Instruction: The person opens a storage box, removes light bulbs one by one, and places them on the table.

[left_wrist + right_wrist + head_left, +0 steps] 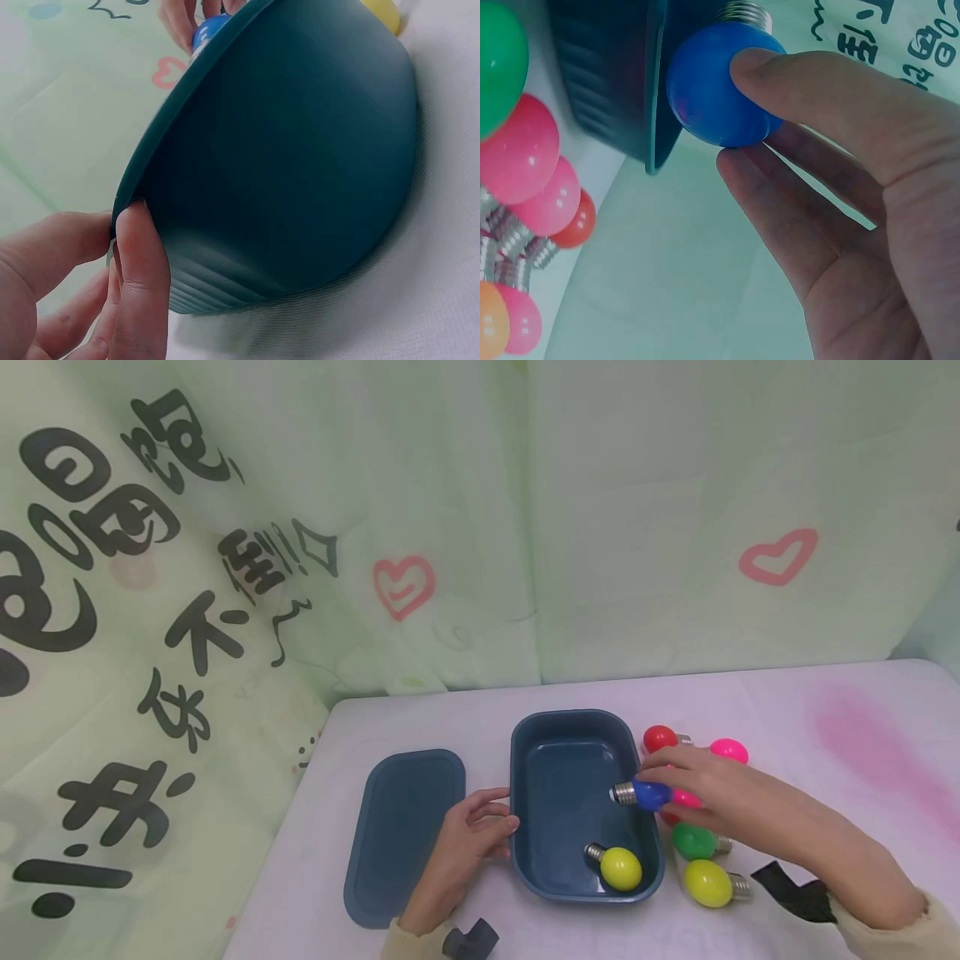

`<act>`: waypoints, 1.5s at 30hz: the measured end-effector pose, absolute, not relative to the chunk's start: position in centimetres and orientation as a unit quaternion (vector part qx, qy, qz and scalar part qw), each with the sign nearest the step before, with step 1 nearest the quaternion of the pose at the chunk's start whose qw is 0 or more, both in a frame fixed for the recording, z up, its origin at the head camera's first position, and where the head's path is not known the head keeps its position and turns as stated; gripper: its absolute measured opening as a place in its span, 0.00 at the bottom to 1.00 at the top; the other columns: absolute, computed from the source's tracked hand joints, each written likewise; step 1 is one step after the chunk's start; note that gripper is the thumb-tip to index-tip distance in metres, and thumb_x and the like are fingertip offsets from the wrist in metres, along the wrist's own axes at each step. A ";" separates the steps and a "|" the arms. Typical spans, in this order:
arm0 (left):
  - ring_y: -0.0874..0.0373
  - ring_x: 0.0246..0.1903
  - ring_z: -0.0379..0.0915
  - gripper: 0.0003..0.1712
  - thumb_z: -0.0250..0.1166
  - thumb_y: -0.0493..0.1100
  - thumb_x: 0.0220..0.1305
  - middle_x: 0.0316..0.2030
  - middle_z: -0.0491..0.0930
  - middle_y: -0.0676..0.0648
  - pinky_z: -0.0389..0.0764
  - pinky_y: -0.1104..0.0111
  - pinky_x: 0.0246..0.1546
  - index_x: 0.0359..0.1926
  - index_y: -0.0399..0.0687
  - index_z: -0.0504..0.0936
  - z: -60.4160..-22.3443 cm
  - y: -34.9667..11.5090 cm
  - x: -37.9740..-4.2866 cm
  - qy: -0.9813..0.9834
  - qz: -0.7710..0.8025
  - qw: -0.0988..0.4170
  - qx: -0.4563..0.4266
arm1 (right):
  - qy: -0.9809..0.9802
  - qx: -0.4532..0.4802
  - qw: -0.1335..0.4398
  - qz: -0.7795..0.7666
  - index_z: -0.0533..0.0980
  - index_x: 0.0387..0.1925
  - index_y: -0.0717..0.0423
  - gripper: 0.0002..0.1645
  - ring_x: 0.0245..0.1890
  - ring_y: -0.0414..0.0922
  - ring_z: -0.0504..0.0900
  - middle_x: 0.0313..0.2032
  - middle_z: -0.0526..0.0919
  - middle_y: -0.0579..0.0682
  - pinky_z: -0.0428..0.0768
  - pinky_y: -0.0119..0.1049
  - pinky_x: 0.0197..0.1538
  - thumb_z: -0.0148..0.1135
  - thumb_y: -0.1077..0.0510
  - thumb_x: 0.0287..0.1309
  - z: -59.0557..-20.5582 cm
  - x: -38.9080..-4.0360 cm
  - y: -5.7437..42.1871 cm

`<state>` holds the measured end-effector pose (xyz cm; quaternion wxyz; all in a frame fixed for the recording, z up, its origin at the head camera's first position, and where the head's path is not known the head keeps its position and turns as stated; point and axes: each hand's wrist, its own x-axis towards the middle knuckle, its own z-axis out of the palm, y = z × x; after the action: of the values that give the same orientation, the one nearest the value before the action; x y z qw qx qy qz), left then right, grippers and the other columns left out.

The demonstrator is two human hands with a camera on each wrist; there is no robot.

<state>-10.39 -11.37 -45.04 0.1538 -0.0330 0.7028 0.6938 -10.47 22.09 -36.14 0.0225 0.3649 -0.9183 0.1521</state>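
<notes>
My right hand (pixel 693 785) pinches a blue light bulb (pixel 716 86) between thumb and fingers. The bulb is over the right rim of a dark blue plastic box (pixel 525 827), its metal screw base pointing left into the box. A yellow bulb (pixel 621 869) lies inside on the box floor, near the front right corner. At the box's left side, my left hand (pixel 472 835) pinches the rim between thumb and finger, seen closely in the left wrist view. The box's outer wall (pixel 292 150) fills much of that view.
A flat dark blue lid (pixel 405 835) lies left of the box. Along the box's right side lie several bulbs, among them a red bulb (pixel 660 738), a green bulb (pixel 693 841), another yellow bulb (pixel 707 883) and a pink bulb (pixel 729 750). A printed curtain (pixel 637 527) hangs behind the table.
</notes>
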 end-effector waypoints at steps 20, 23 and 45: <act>0.60 0.36 0.81 0.28 0.73 0.43 0.59 0.41 0.82 0.47 0.85 0.69 0.31 0.61 0.46 0.78 -45.2 -11.4 -10.4 0.708 0.690 0.150 -0.031 | -0.949 0.286 0.024 0.134 0.81 0.52 0.51 0.34 0.51 0.57 0.80 0.52 0.80 0.54 0.87 0.41 0.38 0.82 0.61 0.37 -37.5 -10.2 26.3; 0.60 0.36 0.81 0.28 0.73 0.43 0.59 0.41 0.82 0.47 0.85 0.69 0.31 0.61 0.46 0.78 -45.2 -11.4 -10.4 0.708 0.690 0.149 -0.032 | -0.952 0.277 0.017 0.129 0.81 0.53 0.51 0.34 0.53 0.58 0.80 0.53 0.80 0.56 0.87 0.43 0.40 0.82 0.60 0.39 -37.8 -10.1 26.8; 0.60 0.36 0.81 0.27 0.72 0.42 0.60 0.41 0.82 0.47 0.84 0.70 0.30 0.60 0.45 0.78 -45.2 -11.4 -10.4 0.707 0.691 0.146 -0.031 | -0.962 0.248 0.022 0.108 0.83 0.46 0.56 0.30 0.47 0.60 0.81 0.47 0.81 0.58 0.86 0.47 0.39 0.83 0.60 0.34 -40.3 -9.9 29.9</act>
<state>-10.38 -11.35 -45.20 0.1461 -0.0310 0.7071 0.6911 -9.93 29.92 -40.26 0.0217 0.2484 -0.9623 0.1083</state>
